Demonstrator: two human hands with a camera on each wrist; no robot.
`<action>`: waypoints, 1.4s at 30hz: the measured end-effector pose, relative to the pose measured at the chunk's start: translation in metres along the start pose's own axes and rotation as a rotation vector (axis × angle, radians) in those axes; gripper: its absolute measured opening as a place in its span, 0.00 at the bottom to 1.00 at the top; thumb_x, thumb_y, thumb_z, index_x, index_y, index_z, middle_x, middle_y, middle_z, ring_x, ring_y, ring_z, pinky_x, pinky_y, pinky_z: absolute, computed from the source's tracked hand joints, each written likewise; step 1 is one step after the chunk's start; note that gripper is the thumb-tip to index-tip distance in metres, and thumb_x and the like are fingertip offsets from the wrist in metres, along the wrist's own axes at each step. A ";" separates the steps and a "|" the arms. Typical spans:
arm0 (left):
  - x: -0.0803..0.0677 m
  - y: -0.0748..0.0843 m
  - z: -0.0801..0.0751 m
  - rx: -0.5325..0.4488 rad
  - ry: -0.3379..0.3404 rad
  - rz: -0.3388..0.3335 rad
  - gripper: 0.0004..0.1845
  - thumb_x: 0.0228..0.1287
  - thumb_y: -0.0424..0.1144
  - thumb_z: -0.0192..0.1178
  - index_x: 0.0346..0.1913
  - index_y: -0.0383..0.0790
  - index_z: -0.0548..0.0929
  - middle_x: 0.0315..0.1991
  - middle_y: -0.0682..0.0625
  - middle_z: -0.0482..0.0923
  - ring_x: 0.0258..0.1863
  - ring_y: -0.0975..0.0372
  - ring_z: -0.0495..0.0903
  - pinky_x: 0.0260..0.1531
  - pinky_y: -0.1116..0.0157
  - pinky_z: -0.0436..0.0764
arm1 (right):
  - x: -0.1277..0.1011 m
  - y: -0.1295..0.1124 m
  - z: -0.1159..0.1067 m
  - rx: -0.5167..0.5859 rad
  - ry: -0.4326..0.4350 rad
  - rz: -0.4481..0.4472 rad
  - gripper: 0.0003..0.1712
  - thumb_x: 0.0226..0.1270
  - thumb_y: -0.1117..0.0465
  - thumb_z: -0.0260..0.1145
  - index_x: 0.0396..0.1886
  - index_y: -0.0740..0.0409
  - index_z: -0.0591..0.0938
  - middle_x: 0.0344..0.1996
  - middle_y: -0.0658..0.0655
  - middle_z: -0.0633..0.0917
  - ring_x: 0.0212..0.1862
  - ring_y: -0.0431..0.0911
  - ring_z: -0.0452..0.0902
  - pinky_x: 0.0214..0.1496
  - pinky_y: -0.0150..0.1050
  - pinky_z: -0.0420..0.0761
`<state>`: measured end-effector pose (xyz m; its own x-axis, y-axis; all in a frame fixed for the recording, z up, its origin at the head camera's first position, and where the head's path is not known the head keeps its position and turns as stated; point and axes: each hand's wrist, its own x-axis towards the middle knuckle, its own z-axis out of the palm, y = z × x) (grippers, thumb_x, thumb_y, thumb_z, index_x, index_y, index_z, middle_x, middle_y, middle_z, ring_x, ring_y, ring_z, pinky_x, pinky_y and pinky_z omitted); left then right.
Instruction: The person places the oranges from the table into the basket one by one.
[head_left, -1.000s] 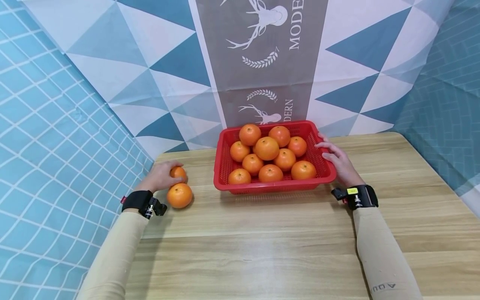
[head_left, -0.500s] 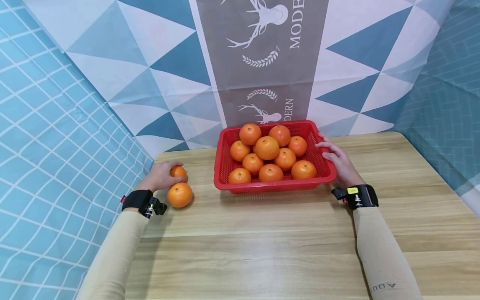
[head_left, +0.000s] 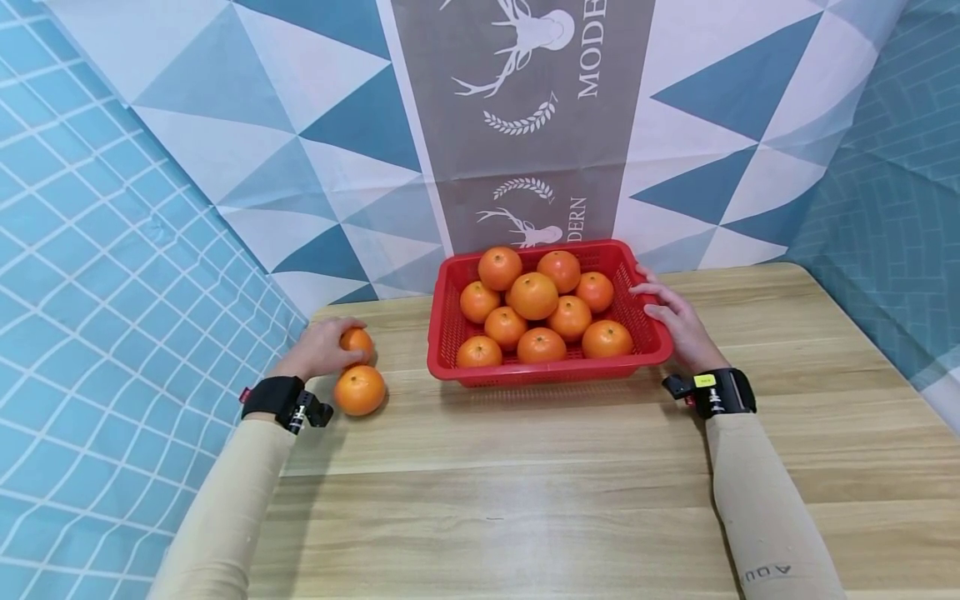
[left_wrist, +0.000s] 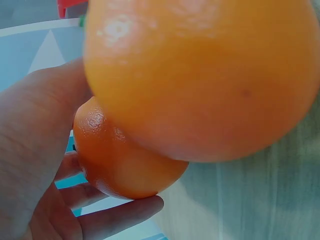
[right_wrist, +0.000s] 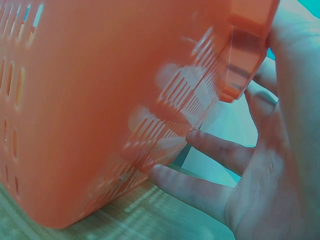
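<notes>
At the table's left side, my left hand [head_left: 322, 348] curls its fingers and thumb round an orange [head_left: 357, 343], which is partly hidden by the hand. Just in front of it a second orange [head_left: 360, 390] rests on the wood; this nearer orange [left_wrist: 210, 75] fills much of the left wrist view and overlaps the held orange [left_wrist: 125, 155]. A red plastic basket [head_left: 551, 372] heaped with several oranges [head_left: 534, 297] stands at the back. My right hand [head_left: 678, 327] grips its right end, thumb at the rim, while two lower fingers [right_wrist: 195, 192] touch the slotted side wall.
The wooden table [head_left: 487, 500] ends at the patterned wall cloth [head_left: 517, 150] behind the basket. Blue gridded cloth [head_left: 135, 333] borders the left side close to the left arm, and blue brick-patterned cloth [head_left: 892, 217] hangs on the right.
Almost nothing differs. The left hand shifts very slightly on the far orange; the basket, the right hand and the nearer orange stay in place.
</notes>
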<state>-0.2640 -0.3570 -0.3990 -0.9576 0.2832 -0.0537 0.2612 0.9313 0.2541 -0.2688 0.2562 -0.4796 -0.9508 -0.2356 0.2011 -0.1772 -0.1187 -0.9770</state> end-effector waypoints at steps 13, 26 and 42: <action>0.003 0.015 -0.037 0.004 0.052 0.046 0.31 0.72 0.40 0.69 0.73 0.29 0.81 0.63 0.25 0.84 0.52 0.38 0.82 0.52 0.43 0.83 | 0.000 0.000 -0.001 0.004 -0.006 0.000 0.22 0.91 0.60 0.57 0.76 0.59 0.78 0.96 0.48 0.49 0.96 0.61 0.37 0.61 0.28 0.90; 0.008 0.036 -0.071 0.056 0.054 0.024 0.31 0.76 0.45 0.68 0.75 0.34 0.80 0.65 0.28 0.82 0.54 0.40 0.79 0.52 0.45 0.83 | 0.000 0.002 -0.002 -0.008 -0.001 0.011 0.24 0.90 0.59 0.58 0.78 0.58 0.77 0.96 0.46 0.50 0.95 0.61 0.39 0.60 0.28 0.90; 0.026 0.066 -0.073 0.024 0.086 0.084 0.31 0.75 0.46 0.68 0.74 0.35 0.81 0.63 0.30 0.84 0.57 0.40 0.80 0.53 0.44 0.84 | 0.001 0.004 -0.002 0.003 -0.002 -0.026 0.20 0.91 0.60 0.56 0.73 0.57 0.80 0.96 0.51 0.49 0.96 0.58 0.32 0.64 0.24 0.87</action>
<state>-0.2807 -0.3050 -0.3133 -0.9389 0.3405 0.0500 0.3426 0.9106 0.2311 -0.2705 0.2573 -0.4837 -0.9452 -0.2347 0.2267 -0.2012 -0.1279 -0.9712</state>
